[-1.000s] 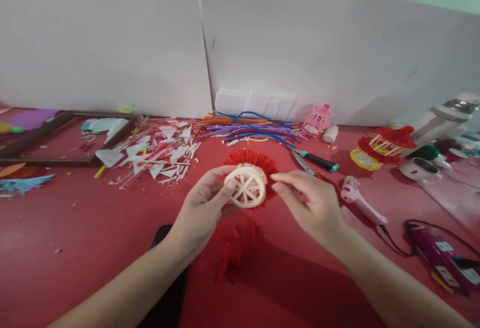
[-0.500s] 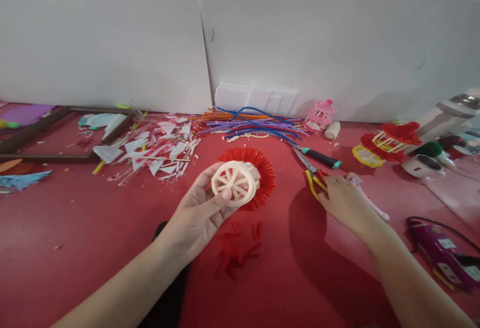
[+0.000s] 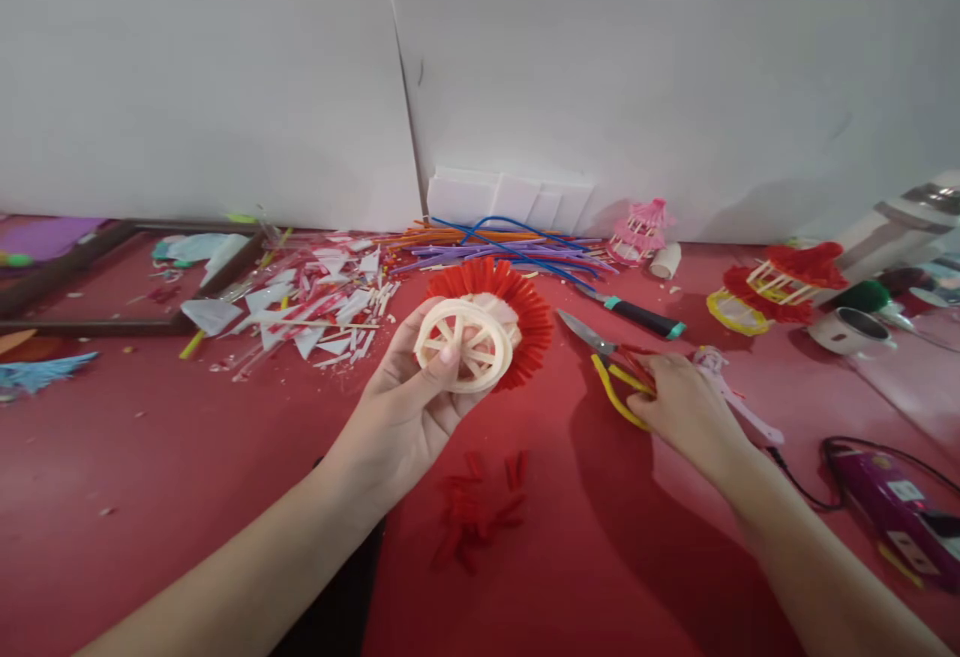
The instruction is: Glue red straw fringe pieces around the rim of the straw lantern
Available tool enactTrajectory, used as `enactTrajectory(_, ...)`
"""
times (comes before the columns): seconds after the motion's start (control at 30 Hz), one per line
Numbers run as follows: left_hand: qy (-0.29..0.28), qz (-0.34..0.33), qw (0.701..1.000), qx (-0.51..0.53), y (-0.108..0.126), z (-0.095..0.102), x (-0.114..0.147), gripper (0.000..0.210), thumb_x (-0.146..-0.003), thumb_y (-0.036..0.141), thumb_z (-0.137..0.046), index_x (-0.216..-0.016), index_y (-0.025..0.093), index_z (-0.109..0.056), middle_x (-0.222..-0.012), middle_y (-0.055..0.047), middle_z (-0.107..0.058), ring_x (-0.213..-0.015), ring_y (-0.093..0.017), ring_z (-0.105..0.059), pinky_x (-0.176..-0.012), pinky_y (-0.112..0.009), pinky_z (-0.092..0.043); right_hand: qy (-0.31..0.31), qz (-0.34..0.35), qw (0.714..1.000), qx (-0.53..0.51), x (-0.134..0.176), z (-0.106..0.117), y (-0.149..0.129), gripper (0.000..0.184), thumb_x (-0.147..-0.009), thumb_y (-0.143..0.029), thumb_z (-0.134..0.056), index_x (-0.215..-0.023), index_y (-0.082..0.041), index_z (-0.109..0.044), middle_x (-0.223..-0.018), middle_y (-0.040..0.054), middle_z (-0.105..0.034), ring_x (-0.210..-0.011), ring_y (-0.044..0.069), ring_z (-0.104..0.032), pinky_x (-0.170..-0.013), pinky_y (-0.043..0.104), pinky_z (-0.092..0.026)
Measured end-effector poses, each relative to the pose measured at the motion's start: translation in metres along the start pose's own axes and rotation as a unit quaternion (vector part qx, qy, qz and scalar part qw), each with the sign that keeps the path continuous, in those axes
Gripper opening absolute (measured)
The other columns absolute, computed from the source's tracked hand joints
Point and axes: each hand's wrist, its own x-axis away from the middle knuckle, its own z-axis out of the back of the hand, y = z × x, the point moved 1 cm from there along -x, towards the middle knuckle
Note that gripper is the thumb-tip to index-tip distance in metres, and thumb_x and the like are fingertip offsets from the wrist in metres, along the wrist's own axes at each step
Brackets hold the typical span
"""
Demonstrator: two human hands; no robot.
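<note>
My left hand point(image 3: 401, 402) is closed around a cream spoked wheel-shaped craft piece point(image 3: 501, 349), thumb pressed on its spokes. A ring of red fuzzy fringe point(image 3: 534, 322) spreads out behind the wheel, held up above the table. My right hand point(image 3: 694, 412) has its fingers wrapped on the handles of a pair of scissors point(image 3: 589, 334) with yellow and red on the grips. The blades point away to the upper left. Short red clippings point(image 3: 469, 512) lie on the table below the craft piece.
A black-handled cutter point(image 3: 645, 318) lies beyond the scissors. Coloured stems point(image 3: 499, 249) and scraps point(image 3: 322, 302) line the back panel. To the right stand a small red tiered model point(image 3: 787, 282), a mug point(image 3: 847, 330) and a purple power strip point(image 3: 896, 512) with a cord.
The scissors have swung left off the table's cutter side, blades turned further left, in my right hand's grasp. My left hand has lifted the craft piece slightly.
</note>
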Motion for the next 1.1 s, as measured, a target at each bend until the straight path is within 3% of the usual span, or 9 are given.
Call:
enactTrajectory(0.13, -0.011, 0.021, 0.999, 0.041, 0.0, 0.003, -0.006, 0.02, -0.081, 0.011, -0.068, -0.096, 0.023, -0.064, -0.084, 0.001, -0.075, -0.077, -0.015, -0.074, -0.071, -0.026, -0.062, 0.04, 0.0, 0.996, -0.082, 0.011, 0.0, -0.012, 0.032, -0.072, -0.031, -0.056, -0.1, -0.017, -0.063, -0.098, 0.0108, -0.066, -0.087, 0.023, -0.063, -0.073, 0.032, -0.047)
enactTrajectory(0.3, 0.076, 0.039, 0.994, 0.062, 0.0, 0.011, -0.008, 0.005, -0.089, 0.024, -0.06, -0.089, 0.019, -0.062, -0.085, -0.004, -0.075, -0.08, -0.021, -0.074, -0.07, -0.034, -0.063, 0.057, -0.008, 0.987, -0.148, 0.015, 0.0, -0.021, 0.03, -0.075, -0.041, -0.053, -0.094, -0.019, -0.061, -0.083, 0.0054, -0.066, -0.073, 0.019, -0.062, -0.064, 0.029, -0.045)
enactTrajectory(0.43, 0.133, 0.102, 0.983, 0.081, 0.001, 0.015, -0.008, 0.022, -0.093, 0.036, -0.05, -0.088, 0.019, -0.063, -0.079, -0.007, -0.076, -0.073, -0.023, -0.075, -0.06, -0.035, -0.062, 0.049, -0.006, 0.988, -0.148, 0.016, -0.005, -0.021, 0.027, -0.075, -0.041, -0.054, -0.091, -0.019, -0.06, -0.085, 0.0076, -0.066, -0.079, 0.022, -0.062, -0.069, 0.032, -0.045)
enactTrajectory(0.7, 0.064, 0.169, 0.979, 0.09, 0.004, 0.019, -0.01, 0.034, -0.089, 0.044, -0.053, -0.092, 0.013, -0.067, -0.08, -0.013, -0.075, -0.077, -0.028, -0.074, -0.055, -0.033, -0.061, 0.007, 0.007, 0.988, -0.152, 0.013, -0.017, -0.012, 0.025, -0.08, -0.038, -0.055, -0.09, -0.016, -0.062, -0.091, 0.0132, -0.065, -0.089, 0.029, -0.061, -0.08, 0.04, -0.044)
enactTrajectory(0.87, 0.055, 0.19, 0.977, 0.078, 0.007, 0.017, -0.009, 0.028, -0.086, 0.039, -0.059, -0.098, 0.015, -0.066, -0.083, -0.01, -0.074, -0.073, -0.024, -0.073, -0.057, -0.033, -0.061, 0.025, 0.042, 0.975, -0.219, 0.015, 0.003, -0.018, 0.029, -0.084, -0.038, -0.051, -0.103, -0.018, -0.061, -0.106, 0.0126, -0.065, -0.105, 0.028, -0.058, -0.095, 0.044, -0.043)
enactTrajectory(0.93, 0.04, 0.209, 0.975, 0.069, 0.009, 0.012, -0.008, 0.026, -0.085, 0.039, -0.059, -0.095, 0.016, -0.066, -0.084, -0.01, -0.074, -0.072, -0.024, -0.072, -0.058, -0.034, -0.061, 0.022, 0.059, 0.954, -0.294, 0.018, 0.015, -0.027, 0.035, -0.09, -0.042, -0.042, -0.115, -0.022, -0.055, -0.114, 0.0093, -0.064, -0.103, 0.021, -0.061, -0.086, 0.034, -0.05)
enactTrajectory(1.0, 0.025, 0.231, 0.971, 0.057, 0.011, 0.007, -0.006, 0.029, -0.085, 0.04, -0.058, -0.097, 0.015, -0.066, -0.086, -0.01, -0.074, -0.072, -0.024, -0.072, -0.058, -0.035, -0.062, -0.06, 0.044, 0.859, -0.507, 0.019, 0.024, -0.039, 0.041, -0.088, -0.05, -0.05, -0.117, -0.022, -0.053, -0.104, 0.0088, -0.066, -0.09, 0.02, -0.065, -0.067, 0.029, -0.053)
enactTrajectory(1.03, 0.019, 0.242, 0.969, 0.05, 0.011, 0.005, -0.005, 0.03, -0.085, 0.041, -0.058, -0.099, 0.015, -0.066, -0.088, -0.01, -0.074, -0.073, -0.023, -0.073, -0.058, -0.035, -0.062, -0.12, 0.041, 0.823, -0.554, 0.02, 0.027, -0.045, 0.042, -0.085, -0.052, -0.054, -0.115, -0.022, -0.054, -0.094, 0.0065, -0.068, -0.079, 0.018, -0.065, -0.06, 0.027, -0.052)
enactTrajectory(1.1, 0.004, 0.26, 0.965, 0.042, 0.012, 0.0, -0.003, 0.032, -0.086, 0.041, -0.058, -0.102, 0.015, -0.066, -0.089, -0.01, -0.074, -0.074, -0.023, -0.073, -0.06, -0.034, -0.062, -0.188, 0.028, 0.78, -0.596, 0.02, 0.027, -0.057, 0.038, -0.08, -0.051, -0.063, -0.098, -0.019, -0.06, -0.077, 0.0018, -0.066, -0.061, 0.013, -0.061, -0.053, 0.024, -0.049)
